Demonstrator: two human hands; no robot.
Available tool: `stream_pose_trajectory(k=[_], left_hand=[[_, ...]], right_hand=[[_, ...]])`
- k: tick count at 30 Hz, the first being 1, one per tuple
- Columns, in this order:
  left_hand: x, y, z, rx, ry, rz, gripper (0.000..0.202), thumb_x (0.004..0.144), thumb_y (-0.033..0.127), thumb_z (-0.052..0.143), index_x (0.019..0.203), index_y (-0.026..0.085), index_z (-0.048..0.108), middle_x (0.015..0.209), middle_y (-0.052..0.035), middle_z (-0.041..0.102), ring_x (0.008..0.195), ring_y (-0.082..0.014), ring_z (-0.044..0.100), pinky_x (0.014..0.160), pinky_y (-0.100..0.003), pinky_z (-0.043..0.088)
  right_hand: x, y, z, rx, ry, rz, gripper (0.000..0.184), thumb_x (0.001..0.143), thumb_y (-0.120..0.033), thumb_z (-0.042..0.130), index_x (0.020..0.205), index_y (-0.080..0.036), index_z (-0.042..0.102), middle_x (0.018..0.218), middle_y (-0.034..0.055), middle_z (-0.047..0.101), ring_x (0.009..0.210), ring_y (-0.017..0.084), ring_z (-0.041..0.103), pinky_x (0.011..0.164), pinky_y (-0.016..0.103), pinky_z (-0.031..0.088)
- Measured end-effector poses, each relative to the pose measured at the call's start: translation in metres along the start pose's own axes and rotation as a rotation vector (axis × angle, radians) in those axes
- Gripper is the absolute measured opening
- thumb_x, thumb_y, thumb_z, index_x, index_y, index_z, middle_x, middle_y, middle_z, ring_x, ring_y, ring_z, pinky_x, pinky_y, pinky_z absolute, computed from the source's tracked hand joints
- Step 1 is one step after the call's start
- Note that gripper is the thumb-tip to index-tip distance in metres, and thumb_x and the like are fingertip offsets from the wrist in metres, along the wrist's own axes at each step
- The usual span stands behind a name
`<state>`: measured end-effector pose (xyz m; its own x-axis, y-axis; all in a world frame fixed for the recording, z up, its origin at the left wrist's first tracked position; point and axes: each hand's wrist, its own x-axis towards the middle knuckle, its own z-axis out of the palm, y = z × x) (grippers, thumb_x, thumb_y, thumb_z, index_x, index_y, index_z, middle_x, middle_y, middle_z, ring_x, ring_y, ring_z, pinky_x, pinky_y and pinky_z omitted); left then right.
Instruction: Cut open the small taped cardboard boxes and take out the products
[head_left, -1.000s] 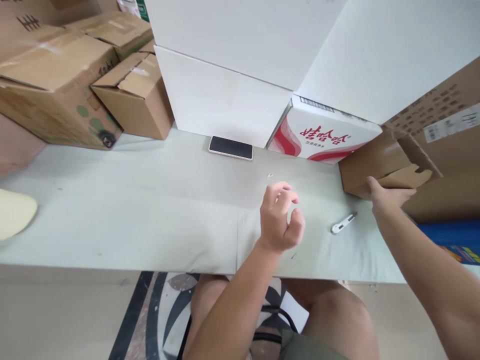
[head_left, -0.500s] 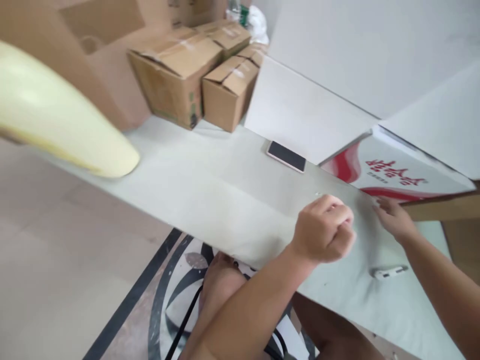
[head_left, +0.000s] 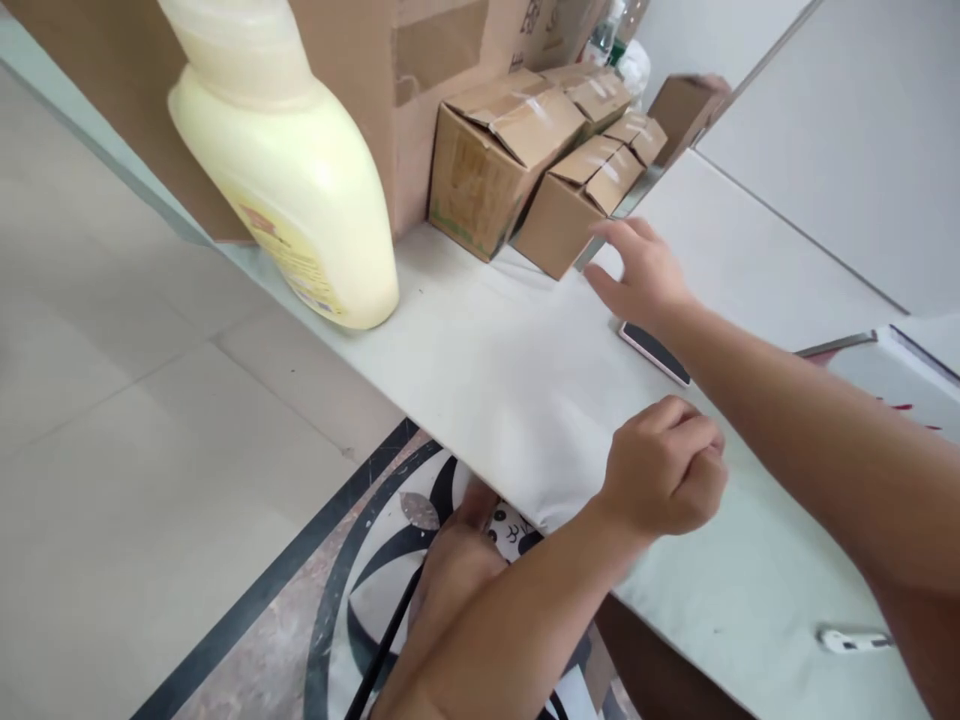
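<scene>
My left hand (head_left: 666,467) is closed in a fist above the pale tabletop (head_left: 517,400). Whatever its curled fingers may enclose is hidden. Farther back, my right hand (head_left: 637,268) reaches out with thumb and fingers apart and holds nothing. Its fingertips are beside the front small cardboard box (head_left: 559,220), and I cannot tell whether they touch it. A phone (head_left: 652,352) with a dark screen lies under my right wrist. To the left of that box stands a larger cardboard box (head_left: 472,185) with taped flaps.
A big pale-yellow bottle (head_left: 330,190) stands at the table's left edge. Behind it rises a large carton (head_left: 352,60). A small white oblong tool (head_left: 853,640) lies at the lower right. A white carton (head_left: 892,365) with red print is partly behind my right arm.
My right hand has moved from beside the red-and-white carton leftward and back to the small cardboard boxes. The view has turned left, showing more of the bottle. My left hand stays in a fist.
</scene>
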<state>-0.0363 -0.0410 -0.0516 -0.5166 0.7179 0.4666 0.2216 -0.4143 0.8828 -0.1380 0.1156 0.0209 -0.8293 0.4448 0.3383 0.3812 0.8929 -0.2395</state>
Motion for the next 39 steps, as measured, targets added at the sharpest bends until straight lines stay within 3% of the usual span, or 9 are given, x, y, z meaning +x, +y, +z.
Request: stream_pose_trajectory(k=[4,8,14,19,24,27,30,35,39], left_hand=[[0.006,-0.012,-0.011,0.100,0.053,-0.010,0.009,0.078,0.017,0.050,0.070,0.021,0.052,0.080,-0.0041,0.060,0.069,-0.0171,0.058,0.068,-0.032,0.054],[0.011,-0.019,-0.023,0.213,-0.034,-0.024,0.015,0.087,0.025,0.055,0.072,0.022,0.054,0.084,-0.0046,0.060,0.072,-0.0194,0.060,0.068,-0.035,0.056],[0.012,-0.019,-0.043,0.152,0.127,0.017,0.014,0.083,0.024,0.050,0.069,0.023,0.048,0.081,-0.0038,0.061,0.069,-0.0170,0.057,0.064,-0.032,0.052],[0.019,-0.011,-0.070,0.104,0.374,0.113,0.017,0.089,0.018,0.041,0.074,0.024,0.047,0.075,-0.0034,0.057,0.067,-0.0171,0.055,0.062,-0.033,0.048],[0.027,0.013,-0.117,0.241,0.805,0.461,0.007,0.094,0.020,0.047,0.093,0.025,0.052,0.083,-0.0025,0.053,0.081,-0.0217,0.053,0.077,-0.040,0.046],[0.028,0.023,-0.140,0.346,0.931,0.393,0.010,0.095,0.026,0.052,0.104,0.025,0.058,0.104,-0.0065,0.053,0.102,-0.0255,0.054,0.098,-0.047,0.046],[0.028,0.025,-0.137,0.397,0.697,0.170,0.018,0.095,0.035,0.062,0.107,0.022,0.063,0.116,-0.0098,0.058,0.111,-0.0262,0.058,0.104,-0.046,0.050],[0.028,0.019,-0.077,0.161,0.030,-0.003,0.012,0.093,0.021,0.066,0.105,0.022,0.068,0.117,-0.0085,0.068,0.111,-0.0209,0.069,0.102,-0.036,0.059],[0.030,0.012,-0.031,0.038,-0.149,0.008,0.009,0.095,0.021,0.064,0.103,0.023,0.068,0.121,-0.0078,0.071,0.118,-0.0207,0.069,0.106,-0.035,0.058]], right_hand=[[0.098,-0.065,0.031,0.040,0.134,-0.030,0.033,0.089,-0.030,0.059,0.116,-0.014,0.070,0.115,0.0046,0.072,0.120,0.025,0.069,0.108,0.049,0.049],[0.169,-0.081,0.054,0.068,0.220,-0.022,0.041,0.094,-0.037,0.043,0.101,-0.010,0.073,0.100,0.0031,0.073,0.118,0.028,0.072,0.099,0.054,0.048],[0.152,-0.102,0.046,-0.153,0.112,0.119,0.028,0.091,-0.022,0.048,0.067,-0.011,0.058,0.102,0.0046,0.073,0.129,0.034,0.066,0.105,0.055,0.047],[0.077,-0.106,0.020,-0.137,0.127,0.043,0.016,0.096,-0.021,0.055,0.085,-0.012,0.063,0.104,0.0056,0.073,0.121,0.024,0.068,0.110,0.047,0.049],[-0.038,-0.054,-0.014,-0.001,0.233,-0.077,0.011,0.095,-0.025,0.059,0.091,-0.021,0.068,0.099,0.0071,0.075,0.097,0.020,0.072,0.091,0.039,0.061],[-0.126,-0.025,-0.043,0.058,0.355,-0.079,0.010,0.094,-0.032,0.062,0.087,-0.027,0.066,0.098,0.0079,0.076,0.095,0.024,0.075,0.088,0.046,0.063],[-0.224,-0.011,-0.068,-0.025,0.445,0.094,0.016,0.091,-0.041,0.063,0.077,-0.033,0.061,0.091,0.0101,0.072,0.100,0.031,0.076,0.092,0.056,0.063],[-0.376,0.013,-0.092,-0.144,0.566,0.452,0.021,0.071,-0.045,0.072,0.085,-0.032,0.062,0.091,0.0108,0.071,0.086,0.037,0.076,0.077,0.061,0.063],[-0.438,0.048,-0.102,-0.378,0.320,0.994,0.046,0.076,-0.052,0.053,0.106,-0.020,0.066,0.103,0.0165,0.068,0.094,0.034,0.070,0.082,0.054,0.059]])
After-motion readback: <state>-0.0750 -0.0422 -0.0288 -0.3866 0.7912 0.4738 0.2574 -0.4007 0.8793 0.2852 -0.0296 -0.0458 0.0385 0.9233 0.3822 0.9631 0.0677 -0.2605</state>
